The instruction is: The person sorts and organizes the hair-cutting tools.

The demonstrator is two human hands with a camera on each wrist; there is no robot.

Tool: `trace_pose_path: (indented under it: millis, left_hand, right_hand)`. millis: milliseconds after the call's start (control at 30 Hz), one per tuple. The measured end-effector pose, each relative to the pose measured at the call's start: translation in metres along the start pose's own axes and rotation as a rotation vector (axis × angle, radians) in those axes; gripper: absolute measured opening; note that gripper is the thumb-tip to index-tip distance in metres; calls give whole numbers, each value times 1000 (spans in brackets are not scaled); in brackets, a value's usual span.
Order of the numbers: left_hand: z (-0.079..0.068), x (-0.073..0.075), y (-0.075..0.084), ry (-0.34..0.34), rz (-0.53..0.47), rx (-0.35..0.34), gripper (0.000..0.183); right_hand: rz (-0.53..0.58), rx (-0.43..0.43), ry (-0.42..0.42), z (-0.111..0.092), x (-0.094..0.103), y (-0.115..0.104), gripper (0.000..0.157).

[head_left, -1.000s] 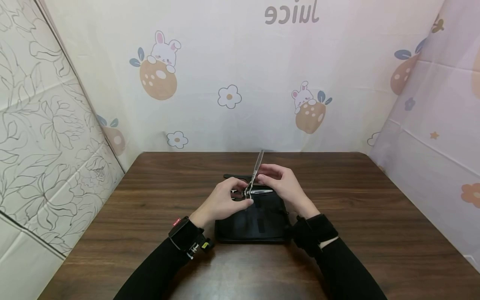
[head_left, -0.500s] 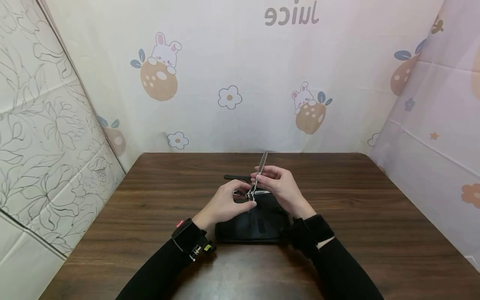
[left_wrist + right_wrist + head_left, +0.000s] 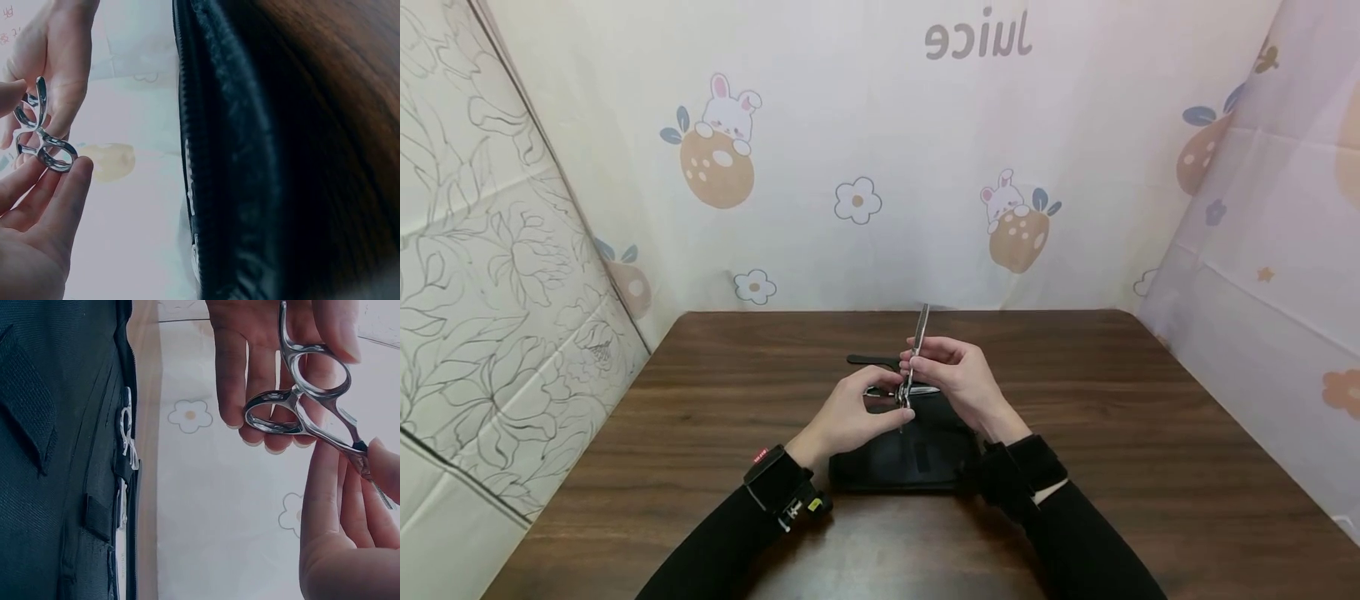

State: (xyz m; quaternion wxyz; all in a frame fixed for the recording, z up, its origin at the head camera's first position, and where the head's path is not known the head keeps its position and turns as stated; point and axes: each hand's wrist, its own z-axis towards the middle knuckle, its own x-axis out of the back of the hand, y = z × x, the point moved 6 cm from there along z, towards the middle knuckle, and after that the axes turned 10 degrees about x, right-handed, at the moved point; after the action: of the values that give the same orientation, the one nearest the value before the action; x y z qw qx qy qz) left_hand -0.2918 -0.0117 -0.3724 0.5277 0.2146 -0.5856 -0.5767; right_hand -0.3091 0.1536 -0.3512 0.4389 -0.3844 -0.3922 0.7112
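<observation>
Thinning scissors [image 3: 918, 340], silver with a toothed blade, are held up over a black zip case [image 3: 895, 462], blade pointing up and away. My left hand [image 3: 856, 407] holds the finger rings between thumb and fingers. In the right wrist view its fingers [image 3: 231, 381] lie fairly straight behind the rings. My right hand [image 3: 964, 377] pinches the scissors near the pivot, seen also in the right wrist view beside the handles [image 3: 300, 420]. Beneath, another silver scissors-like tool [image 3: 925, 391] lies at the case, partly hidden by my hands.
A thin black strip [image 3: 871, 360] sticks out beyond the case's far left side. The brown wooden table [image 3: 737, 367] runs back to a printed cloth [image 3: 857, 250]. Inside the case are straps and silver tools [image 3: 128, 434].
My right hand, earlier apart from the scissors, has come in and now pinches them near the pivot. The scissors have lowered slightly in view and turned more edge-on. My left hand keeps the rings.
</observation>
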Motion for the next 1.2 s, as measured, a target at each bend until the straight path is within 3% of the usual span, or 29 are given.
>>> trace_pose_path:
  millis: [167,400,600,1200]
  left_hand:
    - [-2,-2,0,-11,-20,-2,42]
    - [-5,-3,0,-18,6,-8,41]
    - [-7,-2,2,-21,12,-19,42]
    - [-2,2,1,-69,45,-50,44]
  right_hand:
    - [-63,8,-10,-2,-2,-3,37]
    - [-153,11,-38,-5,-4,-7,42]
    - [-210,34,-70,-4,-5,-9,36]
    - [-367,37,-98,-3,-5,-20,32]
